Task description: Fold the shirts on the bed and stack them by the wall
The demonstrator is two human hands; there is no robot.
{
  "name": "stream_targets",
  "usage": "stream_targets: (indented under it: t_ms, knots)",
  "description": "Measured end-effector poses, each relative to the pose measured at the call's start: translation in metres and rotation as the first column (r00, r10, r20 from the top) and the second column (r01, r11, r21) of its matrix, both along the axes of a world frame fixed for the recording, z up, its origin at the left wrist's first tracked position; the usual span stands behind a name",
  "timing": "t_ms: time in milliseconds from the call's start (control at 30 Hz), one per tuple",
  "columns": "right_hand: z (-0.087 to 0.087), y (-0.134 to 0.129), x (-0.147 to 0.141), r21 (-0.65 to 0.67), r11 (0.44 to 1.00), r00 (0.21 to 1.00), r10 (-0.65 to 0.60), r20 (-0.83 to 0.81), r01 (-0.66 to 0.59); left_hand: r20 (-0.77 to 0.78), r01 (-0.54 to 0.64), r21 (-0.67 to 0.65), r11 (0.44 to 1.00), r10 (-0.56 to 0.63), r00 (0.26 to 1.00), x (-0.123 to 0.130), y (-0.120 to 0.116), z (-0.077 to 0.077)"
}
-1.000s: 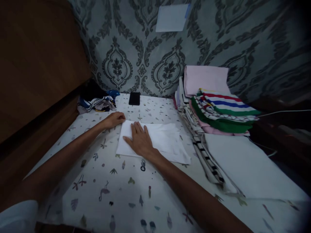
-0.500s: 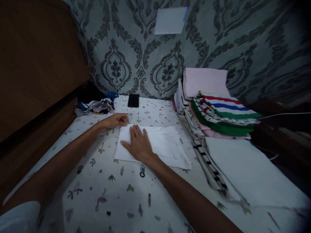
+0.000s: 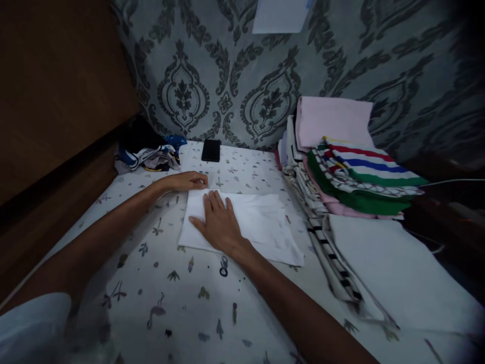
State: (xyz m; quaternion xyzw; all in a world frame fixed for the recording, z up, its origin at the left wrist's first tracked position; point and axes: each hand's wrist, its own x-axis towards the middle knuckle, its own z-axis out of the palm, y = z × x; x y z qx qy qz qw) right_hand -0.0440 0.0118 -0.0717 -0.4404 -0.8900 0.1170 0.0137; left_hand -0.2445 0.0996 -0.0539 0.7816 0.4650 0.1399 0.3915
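A folded white cloth (image 3: 257, 217), perhaps a garment, lies on the patterned sheet (image 3: 204, 313) in front of me. My right hand (image 3: 222, 220) presses flat on its left half, fingers stretched out and thumb apart. At the cloth's far left edge is my left hand (image 3: 189, 180), its fingers curled in. Whether those fingers pinch the cloth's edge or something small is hidden. The right part of the cloth shows soft creases.
Folded clothes (image 3: 364, 167) are stacked on the right, striped and pink ones on top, with a large white folded piece (image 3: 394, 268) nearer me. A black phone-like object (image 3: 211, 150) lies by the wall. Crumpled clothes (image 3: 151, 154) sit beside the brown wooden furniture (image 3: 64, 91).
My left hand has moved slightly right along the cloth's far edge, fingers still curled. My right hand stays flat on the cloth. The whole view has shifted a little.
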Motion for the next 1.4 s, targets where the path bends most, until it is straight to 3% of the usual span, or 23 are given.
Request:
stream_targets:
  t_ms: [133, 300, 367, 433, 500, 600, 700, 800, 867, 900, 967, 1000, 1067, 1133, 1167, 1267, 1400]
  knots:
    - [-0.002, 0.0, -0.002, -0.01, 1.0, 1.0, -0.007, -0.005, 0.007, -0.186, -0.051, 0.235, 0.971, 0.096, 0.978, 0.001, -0.01, -0.004]
    - [-0.002, 0.0, -0.002, -0.022, 1.0, 1.0, -0.013, -0.014, 0.013, -0.223, -0.169, 0.523, 0.835, 0.326, 0.919, -0.002, -0.051, 0.01]
    - [-0.001, 0.0, -0.001, -0.024, 1.0, 1.0, -0.007, -0.017, 0.007, -0.24, -0.17, 0.426, 0.889, 0.292, 0.926, 0.0, -0.081, 0.024]
    - [0.0, -0.001, 0.0, -0.032, 0.999, 1.0, -0.005, -0.03, 0.004, -0.314, -0.052, 0.191, 0.98, 0.111, 0.943, 0.006, -0.116, 0.036]
    - [0.002, -0.002, 0.001, -0.044, 0.999, 0.999, -0.007, -0.034, 0.005, -0.419, 0.049, 0.074, 0.996, -0.013, 0.908, 0.015, -0.15, 0.043]
    - [0.004, -0.003, 0.001, -0.061, 0.998, 1.0, -0.005, -0.014, 0.004, -0.598, 0.063, 0.178, 0.982, 0.057, 0.8, 0.03, -0.186, 0.04]
    - [0.005, -0.003, 0.0, -0.068, 0.998, 1.0, 0.0, 0.009, 0.001, -0.682, 0.064, 0.287, 0.956, 0.157, 0.715, 0.041, -0.2, 0.029]
    - [0.006, -0.003, 0.001, -0.063, 0.998, 1.0, 0.001, 0.009, -0.001, -0.684, 0.114, 0.306, 0.945, 0.135, 0.717, 0.04, -0.203, 0.023]
    - [0.008, -0.004, 0.001, -0.069, 0.998, 1.0, 0.002, -0.003, -0.002, -0.607, 0.093, 0.296, 0.951, 0.112, 0.787, 0.034, -0.199, 0.022]
    - [0.008, -0.004, 0.002, -0.074, 0.997, 1.0, 0.004, -0.014, -0.005, -0.535, 0.029, 0.287, 0.957, 0.135, 0.834, 0.03, -0.195, 0.022]
    - [0.01, -0.005, 0.004, -0.08, 0.997, 0.999, 0.011, -0.047, -0.015, -0.322, -0.221, 0.213, 0.952, 0.283, 0.903, 0.025, -0.183, 0.022]
    - [0.011, -0.006, 0.005, -0.08, 0.997, 0.997, 0.013, -0.071, -0.018, -0.199, -0.38, 0.134, 0.915, 0.401, 0.894, 0.024, -0.175, 0.022]
    - [0.012, -0.006, 0.007, -0.079, 0.997, 0.991, 0.005, -0.137, -0.016, 0.001, -0.623, -0.092, 0.776, 0.626, 0.78, 0.025, -0.157, 0.022]
    - [0.014, -0.006, 0.01, -0.09, 0.996, 0.971, -0.038, -0.235, 0.017, 0.083, -0.702, -0.279, 0.655, 0.745, 0.662, 0.028, -0.141, 0.022]
    - [0.015, -0.006, 0.011, -0.104, 0.994, 0.951, -0.074, -0.3, 0.045, 0.086, -0.703, -0.331, 0.63, 0.762, 0.642, 0.029, -0.134, 0.021]
    - [0.015, -0.003, 0.018, -0.19, 0.973, 0.816, -0.216, -0.537, 0.133, 0.024, -0.663, -0.397, 0.634, 0.73, 0.683, 0.03, -0.121, 0.019]
    - [0.016, 0.003, 0.033, -0.399, 0.907, 0.523, -0.408, -0.748, 0.136, -0.002, -0.598, -0.486, 0.637, 0.684, 0.729, 0.035, -0.114, 0.026]
